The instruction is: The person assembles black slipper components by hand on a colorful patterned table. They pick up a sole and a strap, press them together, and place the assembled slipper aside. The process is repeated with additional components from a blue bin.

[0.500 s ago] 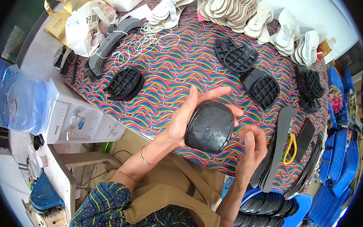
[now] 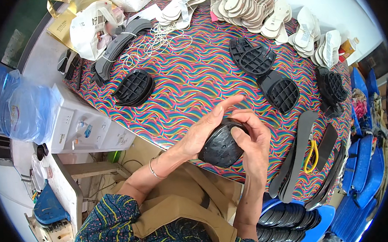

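A glossy black shoe heel piece [image 2: 220, 151], with a rounded, smooth face turned up, is held just above the near edge of the table. My left hand [image 2: 202, 134] cups its left side, the index finger stretched out beyond it. From the right, my right hand [image 2: 255, 145] grips it, thumb pressed on the upper face and fingers curled round the far rim. Its underside is hidden. Beyond my hands lie more black heel pieces with gridded hollow sides: a stack [image 2: 134, 88] at left, a group [image 2: 253, 56] further back and one [image 2: 280, 93] nearer.
The patterned tablecloth [image 2: 187, 82] covers the table. Bundled white insoles [image 2: 245, 6] line its back. Long dark strips [image 2: 297, 155] and yellow-handled scissors [image 2: 310, 156] lie at right. Below stands a blue bin [image 2: 326, 217] of black pieces. A water dispenser [image 2: 78, 122] is at left.
My right hand has come in from the right and closed on the heel piece, thumb on top. The piece has tilted, and my left hand's grip has shifted slightly.
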{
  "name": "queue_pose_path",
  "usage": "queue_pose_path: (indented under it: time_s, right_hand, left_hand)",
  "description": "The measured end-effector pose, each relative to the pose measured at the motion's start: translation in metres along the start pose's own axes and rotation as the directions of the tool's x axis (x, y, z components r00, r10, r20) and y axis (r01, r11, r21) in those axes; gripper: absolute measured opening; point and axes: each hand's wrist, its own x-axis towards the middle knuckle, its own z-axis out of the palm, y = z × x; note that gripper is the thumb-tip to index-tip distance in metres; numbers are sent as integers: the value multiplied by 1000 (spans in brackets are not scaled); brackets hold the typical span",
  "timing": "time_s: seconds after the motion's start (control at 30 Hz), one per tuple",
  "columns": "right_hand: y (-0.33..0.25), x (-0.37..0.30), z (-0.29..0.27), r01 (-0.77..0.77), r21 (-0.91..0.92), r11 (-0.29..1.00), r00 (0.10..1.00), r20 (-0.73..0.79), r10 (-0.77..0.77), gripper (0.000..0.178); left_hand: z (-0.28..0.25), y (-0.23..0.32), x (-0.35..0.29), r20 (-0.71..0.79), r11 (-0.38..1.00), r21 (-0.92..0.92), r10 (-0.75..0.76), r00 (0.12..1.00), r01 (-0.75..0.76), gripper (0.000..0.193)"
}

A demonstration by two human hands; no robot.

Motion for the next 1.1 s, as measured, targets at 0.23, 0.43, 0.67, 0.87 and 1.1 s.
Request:
queue_pose_path:
  time_s: [0.23, 0.43, 0.67, 0.87, 1.1]
  right_hand:
    - [5, 5, -5, -50, 46, 998, 997, 58, 47, 25]
    - [17, -1, -7, 33, 76, 997, 996, -82, -26, 44]
    - [41, -16, -21, -64, -219, 974, 969, -247, 8, 20]
    - [39, -13, -14, -20, -356, 934, 979, -198, -54, 12]
    - [42, -14, -14, -35, -398, 917, 978, -201, -49, 8]
  left_hand:
    - [-3, -1, 0, 9, 991, 127, 48, 999, -48, 74]
    - [-24, 19, 0, 9, 968, 244, 61, 998, -61, 60]
    - [-58, 126, -8, -109, -201, 951, 496, 862, 236, 48]
    - [-135, 110, -6, -134, -516, 674, 619, 774, 528, 50]
    - [-169, 67, -6, -239, -478, 623, 637, 733, 619, 67]
